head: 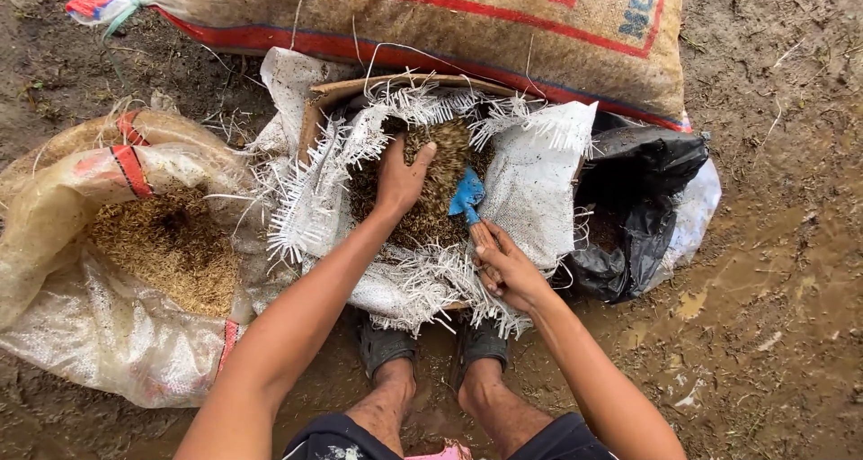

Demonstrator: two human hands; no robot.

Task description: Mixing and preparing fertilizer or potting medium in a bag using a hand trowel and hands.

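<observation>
My left hand (400, 179) lies flat on a pile of brown husk mix (438, 199), fingers spread and pressing into it. The mix fills a box lined with a frayed white woven sack (526, 190). My right hand (505, 269) grips the wooden handle of a small trowel whose blue blade (467, 197) is stuck into the mix at the near right of the pile. Both hands are over the lined box, right in front of my feet.
An open sack of pale rice husk (162, 244) lies to the left. A full printed sack (467, 28) lies across the back. A black plastic bag (643, 199) sits to the right. Wet mud (773, 316) surrounds everything; my sandalled feet (431, 348) stand below the box.
</observation>
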